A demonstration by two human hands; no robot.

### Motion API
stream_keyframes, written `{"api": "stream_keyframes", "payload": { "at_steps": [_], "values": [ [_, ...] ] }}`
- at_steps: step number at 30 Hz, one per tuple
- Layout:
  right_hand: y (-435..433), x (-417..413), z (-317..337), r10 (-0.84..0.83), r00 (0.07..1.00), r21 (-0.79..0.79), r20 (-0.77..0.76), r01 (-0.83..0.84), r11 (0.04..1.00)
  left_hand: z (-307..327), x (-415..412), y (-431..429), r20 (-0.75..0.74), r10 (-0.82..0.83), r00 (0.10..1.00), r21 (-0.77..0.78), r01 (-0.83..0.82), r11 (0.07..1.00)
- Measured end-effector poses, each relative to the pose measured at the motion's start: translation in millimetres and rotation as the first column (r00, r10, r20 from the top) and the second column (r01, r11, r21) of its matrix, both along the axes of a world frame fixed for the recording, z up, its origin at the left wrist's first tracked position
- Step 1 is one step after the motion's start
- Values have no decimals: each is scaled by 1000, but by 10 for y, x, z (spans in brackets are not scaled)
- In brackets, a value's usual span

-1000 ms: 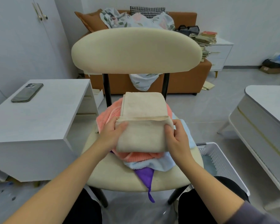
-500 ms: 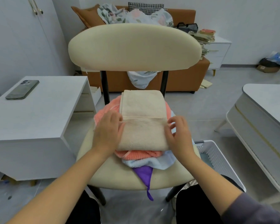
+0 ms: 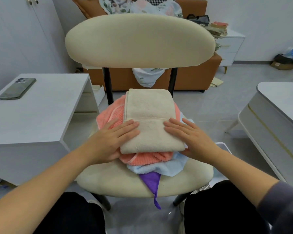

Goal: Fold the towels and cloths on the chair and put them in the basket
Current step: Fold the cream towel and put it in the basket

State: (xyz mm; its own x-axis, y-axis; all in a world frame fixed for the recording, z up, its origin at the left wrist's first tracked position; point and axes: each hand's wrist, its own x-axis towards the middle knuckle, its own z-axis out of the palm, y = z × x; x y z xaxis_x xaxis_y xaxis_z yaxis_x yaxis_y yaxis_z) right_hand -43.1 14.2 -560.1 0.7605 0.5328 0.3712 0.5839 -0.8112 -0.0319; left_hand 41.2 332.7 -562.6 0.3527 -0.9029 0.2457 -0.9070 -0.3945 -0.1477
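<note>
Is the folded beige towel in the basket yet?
No, the beige towel lies on the other cloths on the chair, with the left hand and right hand flat on it.

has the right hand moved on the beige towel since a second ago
Yes. The right hand has slid inward from the right edge of the beige towel onto its top, fingers now flat near its seam.

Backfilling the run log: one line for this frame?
step: fold | beige towel: folded, atop cloth pile on chair | left hand: flat on towel | right hand: flat on towel | basket: beside chair
</note>
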Motion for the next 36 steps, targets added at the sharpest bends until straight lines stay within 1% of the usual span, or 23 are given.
{"api": "stream_keyframes", "payload": {
  "at_steps": [2,4,7,11,13,14,16,17,18,20,22,24,25,27,29,30,31,33,36],
  "values": [
    [-26,41,82,25,998,74,-56,-21,997,89,21,14,-53,-25,998,-13,25,1000],
    [-37,79,190,27,997,164,-75,-15,986,149,39,22,-88,-41,995,-31,38,999],
    [-3,117,329,-9,984,303,-177,63,951,176,66,29,-79,-24,997,-76,18,997],
    [63,182,318,-27,966,507,-256,157,848,120,85,-55,-69,19,997,-251,-36,967],
    [77,215,270,-52,954,566,-294,218,795,86,94,-128,-66,17,998,-316,-37,948],
    [83,223,253,-63,949,587,-307,242,773,78,94,-157,-96,18,995,-355,-51,933],
    [86,226,227,-65,945,606,-319,257,753,84,101,-198,-256,10,967,-472,-134,872],
    [90,225,222,-59,945,595,-321,250,764,110,113,-209,-347,-5,938,-524,-189,831],
    [101,222,232,-54,947,575,-317,237,783,144,126,-217,-401,-26,916,-564,-224,795],
    [108,222,271,-34,957,585,-289,204,785,238,123,-242,-399,-68,914,-632,-220,743],
    [107,211,340,-38,971,665,-235,189,722,367,52,-288,-378,-126,917,-693,-190,695],
    [141,183,424,-68,975,740,-213,206,641,462,-61,-330,-443,-179,878,-729,-237,642],
    [169,178,430,-85,968,758,-238,240,607,457,-98,-354,-507,-175,844,-722,-305,621],
    [250,223,377,-132,923,750,-361,372,547,357,-121,-413,-656,-103,748,-646,-486,589],
    [340,315,291,-194,849,705,-491,518,484,219,-87,-488,-790,-29,612,-534,-664,524],
    [391,368,265,-236,823,686,-516,562,461,184,-67,-537,-842,6,539,-471,-742,476],
    [430,419,255,-277,804,676,-526,593,438,170,-47,-583,-871,56,489,-422,-800,427],
    [477,496,276,-340,774,659,-535,634,405,220,-22,-670,-877,182,444,-359,-860,363],
    [509,565,283,-388,718,596,-578,696,399,290,19,-756,-865,317,389,-276,-896,348]
  ]
}}
